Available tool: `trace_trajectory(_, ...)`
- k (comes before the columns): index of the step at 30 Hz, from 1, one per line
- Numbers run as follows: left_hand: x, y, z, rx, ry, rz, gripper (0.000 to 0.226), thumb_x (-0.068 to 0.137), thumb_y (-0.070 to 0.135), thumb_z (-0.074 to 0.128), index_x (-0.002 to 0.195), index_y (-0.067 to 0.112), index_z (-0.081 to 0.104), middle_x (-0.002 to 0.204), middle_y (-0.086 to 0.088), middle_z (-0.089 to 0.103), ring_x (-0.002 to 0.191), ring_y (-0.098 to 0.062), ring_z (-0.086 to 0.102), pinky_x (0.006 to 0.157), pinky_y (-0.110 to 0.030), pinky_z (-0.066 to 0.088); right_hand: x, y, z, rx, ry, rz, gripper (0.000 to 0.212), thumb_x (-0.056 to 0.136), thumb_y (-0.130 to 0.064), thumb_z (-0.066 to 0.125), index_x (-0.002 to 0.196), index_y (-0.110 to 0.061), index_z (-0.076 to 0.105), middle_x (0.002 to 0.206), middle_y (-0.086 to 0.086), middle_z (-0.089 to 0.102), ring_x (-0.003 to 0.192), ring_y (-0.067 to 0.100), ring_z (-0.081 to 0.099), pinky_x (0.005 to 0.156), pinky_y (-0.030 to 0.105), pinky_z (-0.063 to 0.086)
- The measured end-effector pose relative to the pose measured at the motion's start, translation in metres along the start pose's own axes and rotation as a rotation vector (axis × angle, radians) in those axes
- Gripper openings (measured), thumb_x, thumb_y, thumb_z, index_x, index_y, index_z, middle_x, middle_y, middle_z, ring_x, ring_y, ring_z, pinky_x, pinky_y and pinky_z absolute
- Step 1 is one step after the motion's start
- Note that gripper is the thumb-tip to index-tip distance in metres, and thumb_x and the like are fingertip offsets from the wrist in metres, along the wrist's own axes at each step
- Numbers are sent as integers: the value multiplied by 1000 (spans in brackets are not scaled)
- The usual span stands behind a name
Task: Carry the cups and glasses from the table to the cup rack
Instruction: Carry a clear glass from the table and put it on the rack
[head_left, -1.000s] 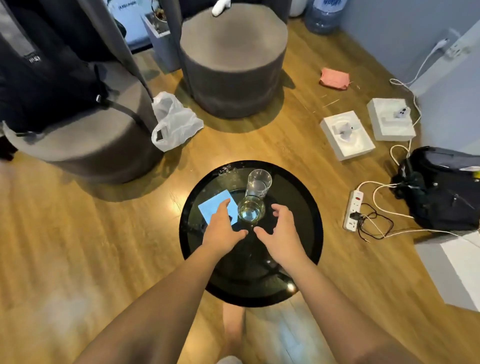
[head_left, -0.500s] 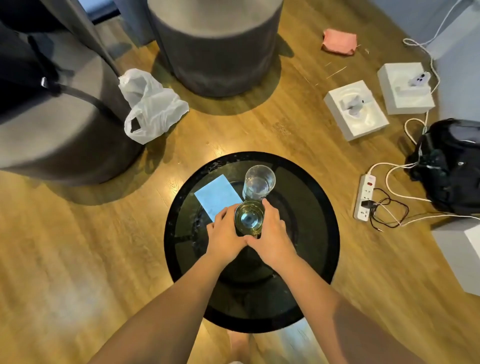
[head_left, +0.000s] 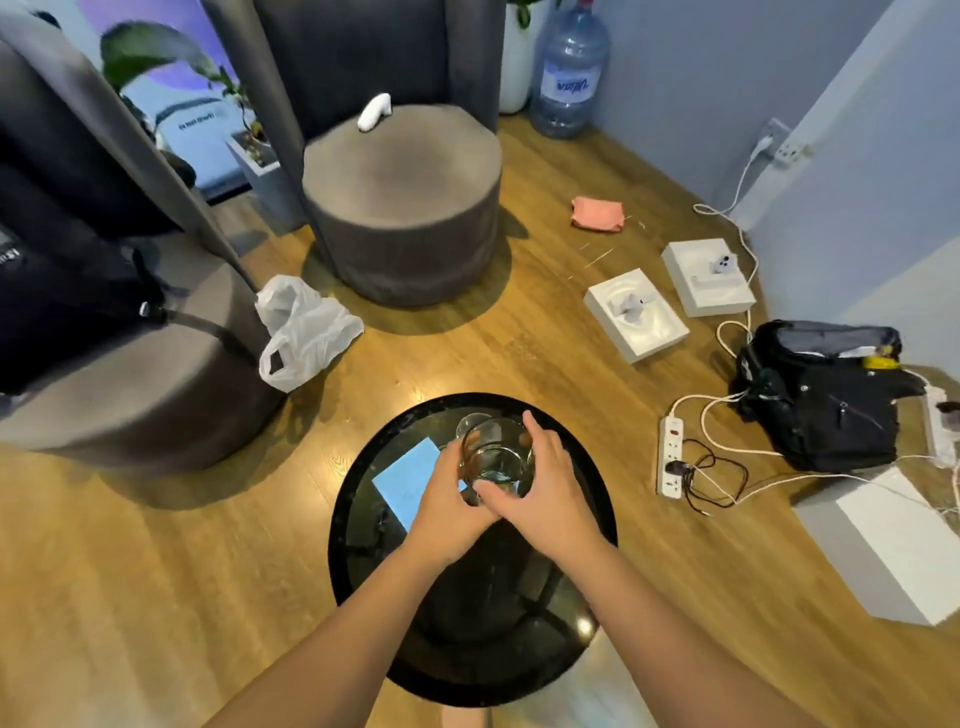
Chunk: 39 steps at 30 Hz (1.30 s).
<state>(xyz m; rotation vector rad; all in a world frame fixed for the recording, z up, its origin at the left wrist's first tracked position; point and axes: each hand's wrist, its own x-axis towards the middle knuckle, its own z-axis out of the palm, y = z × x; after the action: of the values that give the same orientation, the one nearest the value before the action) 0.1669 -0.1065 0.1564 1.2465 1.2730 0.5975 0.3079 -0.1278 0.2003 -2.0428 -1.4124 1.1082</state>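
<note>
**Glass held in both hands above the surface**

A clear glass (head_left: 496, 457) is clasped from both sides, the left hand (head_left: 447, 499) and right hand (head_left: 545, 486) each wrapped around it, probably to steady it for carrying. A second glass (head_left: 471, 423) is glimpsed just beyond. A blue card (head_left: 408, 480) lies left on the round black surface (head_left: 597, 499).

Second glass (head_left: 471, 422) mostly hidden behind the held glass (head_left: 496, 457), only a curve of rim seen. Held glass covered on both sides by the left hand (head_left: 447, 499) and right hand (head_left: 545, 488); base not seen. Blue card (head_left: 408, 480) partly covered by the left hand. Table (head_left: 363, 545) overlapped by both forearms. Backpack (head_left: 52, 291) cut off at the left edge. Label on the water bottle (head_left: 569, 73) too blurred to read.
</note>
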Motion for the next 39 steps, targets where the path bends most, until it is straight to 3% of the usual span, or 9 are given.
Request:
trace_trajectory(5,-32,122,20,-52,91,232,71,73,21,81,133,42,50,125,4,63,118,-21,63,99,-53,53,-55,-78,-103,229,220,-114,99,73,-54,80,153,-40,22,156,-10,33,140,11,37,102,22,36)
trace_trajectory(10,-104,264,43,-103,6,463,83,82,11,79,128,66,36,131,16,58,124,-11,58,95,-40,58,-135,-149,-200,368,412,-247,93,74,-55,79,150,-40,28,152,-9,38,139,14,39,96,22,41)
trace_trajectory(16,-210,382,79,-90,-57,704,85,83,14,83,146,29,29,142,0,51,126,-12,56,82,-13,53,-251,-203,-298,451,562,-418,88,81,-49,76,152,-34,28,152,-4,40,137,18,43,93,23,44)
trace_trajectory(19,-254,427,100,-258,-96,702,84,75,30,87,143,29,37,138,-4,54,119,-13,60,80,-22,58,-300,-212,-329,423,573,-479,92,79,-44,79,152,-34,23,153,-2,39,138,20,42,99,29,47)
trace_trajectory(21,-278,438,111,-282,-91,719,87,72,31,87,144,27,39,127,3,59,113,-11,64,81,-30,60,-331,-211,-343,404,563,-517,95,78,-40,82,152,-34,22,152,-2,41,137,21,44,100,29,47)
trace_trajectory(24,-297,436,121,-126,17,758,90,76,3,85,150,18,37,118,25,54,101,8,61,94,-31,56,-367,-204,-356,374,546,-540,87,77,-39,84,146,-31,31,146,-2,48,132,20,50,99,32,50)
trace_trajectory(29,-349,441,140,-78,-65,816,57,94,20,68,142,24,38,132,-5,54,116,-17,59,78,-26,61,-412,-189,-360,329,593,-527,82,76,-41,83,140,-25,34,137,-1,53,125,18,55,88,22,53)
trace_trajectory(35,-375,447,181,28,-218,872,96,73,15,89,141,31,23,121,11,53,111,-8,59,95,-35,58,-467,-161,-374,329,785,-461,84,77,-40,82,141,-22,31,139,3,52,127,20,54,76,8,48)
trace_trajectory(39,-402,454,219,6,-385,936,100,72,18,90,142,32,20,119,15,49,108,-6,57,83,-25,60,-511,-139,-384,306,929,-384,84,76,-41,82,140,-21,31,135,3,53,124,19,55,70,4,47)
